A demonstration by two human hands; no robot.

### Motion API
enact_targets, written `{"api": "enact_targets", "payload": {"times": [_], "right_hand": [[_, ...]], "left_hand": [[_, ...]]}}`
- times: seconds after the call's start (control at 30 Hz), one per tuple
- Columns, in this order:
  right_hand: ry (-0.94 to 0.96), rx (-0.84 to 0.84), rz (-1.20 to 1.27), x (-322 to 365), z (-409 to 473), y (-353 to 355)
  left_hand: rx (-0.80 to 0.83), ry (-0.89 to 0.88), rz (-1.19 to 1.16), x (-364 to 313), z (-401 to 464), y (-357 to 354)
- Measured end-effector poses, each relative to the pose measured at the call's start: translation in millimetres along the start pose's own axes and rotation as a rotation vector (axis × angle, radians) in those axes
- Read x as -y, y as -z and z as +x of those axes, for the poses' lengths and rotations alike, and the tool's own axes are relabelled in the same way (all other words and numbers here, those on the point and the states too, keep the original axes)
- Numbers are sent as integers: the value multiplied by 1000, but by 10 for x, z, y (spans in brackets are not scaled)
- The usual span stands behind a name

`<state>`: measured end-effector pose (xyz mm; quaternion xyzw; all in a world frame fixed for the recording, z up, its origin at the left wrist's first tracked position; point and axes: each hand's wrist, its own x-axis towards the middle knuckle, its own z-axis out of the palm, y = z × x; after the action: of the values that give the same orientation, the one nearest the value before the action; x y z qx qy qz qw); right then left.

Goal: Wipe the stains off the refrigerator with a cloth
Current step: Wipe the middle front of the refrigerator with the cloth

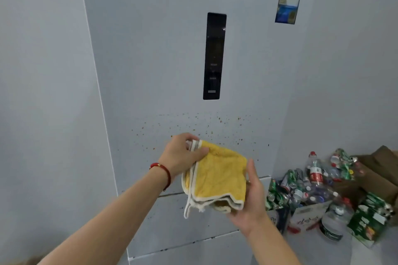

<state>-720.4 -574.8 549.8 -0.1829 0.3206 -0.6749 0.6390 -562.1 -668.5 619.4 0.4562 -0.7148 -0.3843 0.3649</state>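
A folded, fuzzy yellow cloth is hanging below the fridge panel. The left hand is pinching its top corner. The right hand is cupping its side, seemingly loosely.

Two bare forearms reach in from the bottom edge, no sleeves showing on either one. The left hand has a thin red cord bracelet round the wrist, with a small gold-coloured bead on top and a knotted bit hanging at the underside. The right hand wears nothing at all: no ring, no watch, no band, just a plain bare wrist.
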Motion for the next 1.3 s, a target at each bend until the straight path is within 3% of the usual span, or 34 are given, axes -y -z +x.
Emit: {"api": "enact_targets", "payload": {"times": [0.07,0.17,0.27,0.4,0.53,0.67,0.73,0.9,1.03,1.17,1.23,1.3], "right_hand": [[68,-55,-24,101,3,-22],[241,-46,-80,358,45,-122],[583,75,-250,464,125,-409],[1140,220,-962,125,564,-1004],[1358,149,-1768,-400,1261,-1332],[1597,-145,-1783,-513,1619,-1399],[1623,-219,-1777,-723,1679,-1571],[1753,150,-2007,-1514,1660,-1905],[1813,241,-2078,-1198,1669,-1551],[1711,-244,-1989,-298,1792,-669],[1550,-423,-1909,141,1828,-260],[1338,-583,-1624,358,1840,-144]], "left_hand": [[-170,-65,165,-114,5,-65],[-366,-139,195,-140,-100,140],[-552,-135,155,-9,-229,513],[-663,2,5,228,-395,1021],[-679,115,58,556,-648,1620],[-677,148,188,752,-839,2161],[-651,134,230,777,-814,2293],[-605,50,235,730,-523,2176],[-619,4,196,694,-204,1916],[-763,-193,133,638,-111,1648],[-830,-284,138,593,-115,1551],[-841,-383,198,540,-131,1458]]}}
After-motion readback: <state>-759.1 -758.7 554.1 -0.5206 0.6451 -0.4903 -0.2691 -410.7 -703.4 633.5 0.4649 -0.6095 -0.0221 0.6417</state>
